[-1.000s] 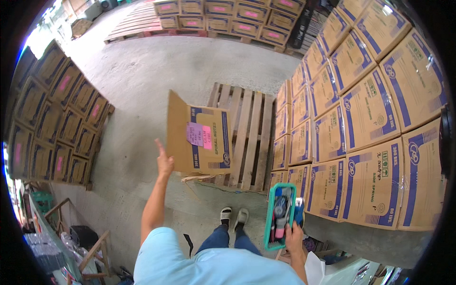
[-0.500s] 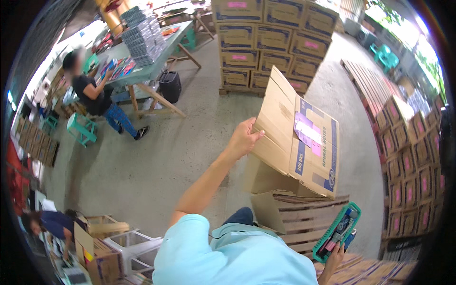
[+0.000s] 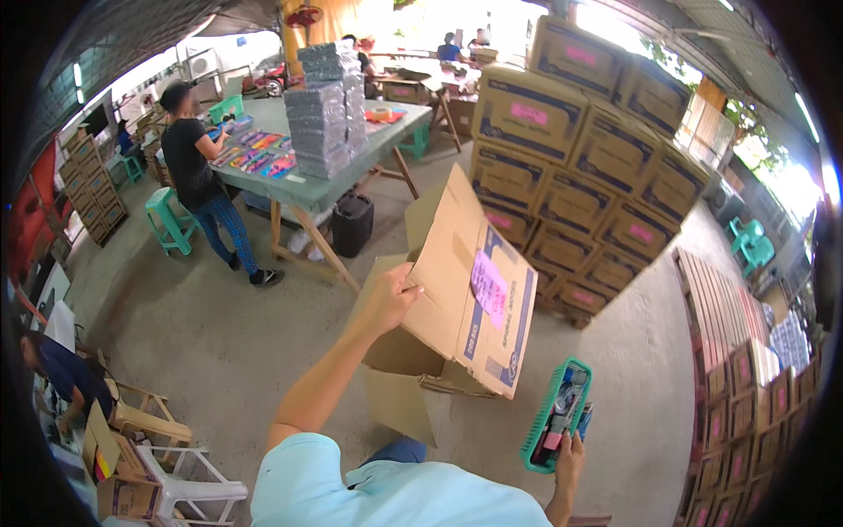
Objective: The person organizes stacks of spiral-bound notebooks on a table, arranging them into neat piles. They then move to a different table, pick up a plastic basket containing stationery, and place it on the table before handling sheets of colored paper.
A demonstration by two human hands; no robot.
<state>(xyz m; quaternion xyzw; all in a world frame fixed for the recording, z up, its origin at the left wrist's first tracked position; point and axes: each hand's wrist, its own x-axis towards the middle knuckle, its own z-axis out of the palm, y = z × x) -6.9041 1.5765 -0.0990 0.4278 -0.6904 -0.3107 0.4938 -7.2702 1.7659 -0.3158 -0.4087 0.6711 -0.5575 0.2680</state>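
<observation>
My left hand (image 3: 392, 301) is closed on the edge of an open cardboard box (image 3: 461, 290), which hangs tilted in front of me with its flaps loose. A pink-purple label (image 3: 488, 288) is stuck on the box's printed side. Lower right, my right hand (image 3: 568, 461) grips a narrow green plastic basket (image 3: 532, 444) by its side. Small items lie in the basket, among them a pink piece and dark objects I cannot make out. Something blue shows beside the basket, near my right fingers.
A tall stack of cartons (image 3: 597, 167) stands ahead. Left of it is a green table (image 3: 351, 180) with wrapped bundles (image 3: 325, 127), a person (image 3: 195, 176) and a green stool (image 3: 167, 220). Pallets (image 3: 724, 307) and more cartons (image 3: 746, 422) line the right. A white stool (image 3: 198, 487) stands lower left.
My view has swung toward the table and lifted, showing more of the far room. The box and basket, still in my hands, now appear farther left, and the slatted pallet below them has mostly left view.
</observation>
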